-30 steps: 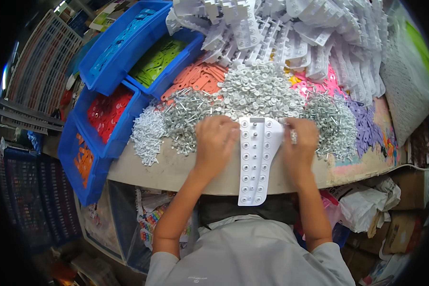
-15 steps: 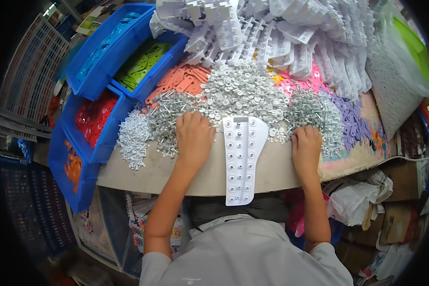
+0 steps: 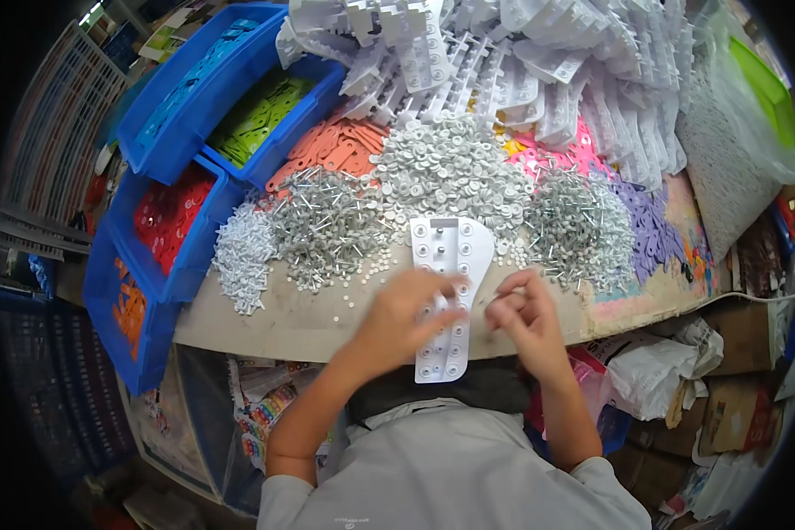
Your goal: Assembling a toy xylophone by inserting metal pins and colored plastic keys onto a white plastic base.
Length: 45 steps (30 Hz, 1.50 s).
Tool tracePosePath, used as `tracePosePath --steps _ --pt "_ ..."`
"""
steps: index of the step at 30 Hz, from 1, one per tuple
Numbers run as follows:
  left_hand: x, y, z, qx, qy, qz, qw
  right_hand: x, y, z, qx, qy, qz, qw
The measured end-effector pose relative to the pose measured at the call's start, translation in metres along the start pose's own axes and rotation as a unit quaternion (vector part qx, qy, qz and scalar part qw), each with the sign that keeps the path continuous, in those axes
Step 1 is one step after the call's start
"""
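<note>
A white plastic panel (image 3: pixel 476 256) with rows of round sockets and a middle channel holding metal pins lies upright before me, its lower end over the table edge. Across its left side reaches my left hand (image 3: pixel 402 320), blurred by motion, its fingers over the sockets; whether it holds anything is hidden. Just right of the panel, above the table's front edge, my right hand (image 3: pixel 528 320) is closed, fingertips drawn together on something too small to make out. Beyond the hands are a left pile of metal pins (image 3: pixel 320 231), a right pile of pins (image 3: pixel 567 221) and a heap of white round caps (image 3: pixel 450 168).
White plastic parts (image 3: pixel 539 53) are stacked high at the back. Blue bins (image 3: pixel 205 152) with coloured pieces line the left. Small white pieces (image 3: pixel 246 256), coral pieces (image 3: pixel 336 150) and purple pieces (image 3: pixel 649 230) lie in piles. A bulging clear sack (image 3: pixel 733 168) stands right.
Both hands have drawn back from the pin piles toward the middle. The left now reaches over the panel, and the right is beside it. The panel stays almost in place.
</note>
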<state>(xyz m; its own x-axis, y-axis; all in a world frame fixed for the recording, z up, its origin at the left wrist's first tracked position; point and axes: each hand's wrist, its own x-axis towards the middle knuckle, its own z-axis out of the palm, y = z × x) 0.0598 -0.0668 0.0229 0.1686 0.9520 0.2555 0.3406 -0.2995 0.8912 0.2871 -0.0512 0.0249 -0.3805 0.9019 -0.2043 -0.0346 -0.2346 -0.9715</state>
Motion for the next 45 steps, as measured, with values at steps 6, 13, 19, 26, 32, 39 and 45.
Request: tracePosePath --steps 6,13,19,26,32,39,45 --pt "-0.046 0.015 -0.027 -0.095 -0.063 -0.204 0.972 0.0 -0.009 0.027 -0.083 -0.117 0.023 0.989" --pt "-0.063 -0.027 -0.197 0.044 0.356 -0.136 0.923 0.024 0.002 -0.035 -0.51 0.157 -0.186 0.825" --pt "-0.049 -0.066 -0.404 0.065 0.557 -0.008 0.828 0.036 0.008 -0.043 -0.509 0.159 -0.181 0.826" --pt "-0.016 -0.056 -0.289 0.147 0.494 -0.001 0.857 0.037 0.016 -0.046 -0.55 0.198 -0.184 0.79" --pt "-0.013 -0.041 -0.107 0.309 0.174 0.078 0.932 0.047 0.015 -0.049 -0.599 0.163 -0.198 0.759" --pt "0.005 -0.075 -0.056 0.421 0.042 0.067 0.904 0.043 0.012 -0.043 -0.601 0.17 -0.195 0.756" --pt "0.006 -0.079 -0.056 0.418 0.035 0.066 0.905 0.037 0.017 -0.049 -0.612 0.163 -0.196 0.749"
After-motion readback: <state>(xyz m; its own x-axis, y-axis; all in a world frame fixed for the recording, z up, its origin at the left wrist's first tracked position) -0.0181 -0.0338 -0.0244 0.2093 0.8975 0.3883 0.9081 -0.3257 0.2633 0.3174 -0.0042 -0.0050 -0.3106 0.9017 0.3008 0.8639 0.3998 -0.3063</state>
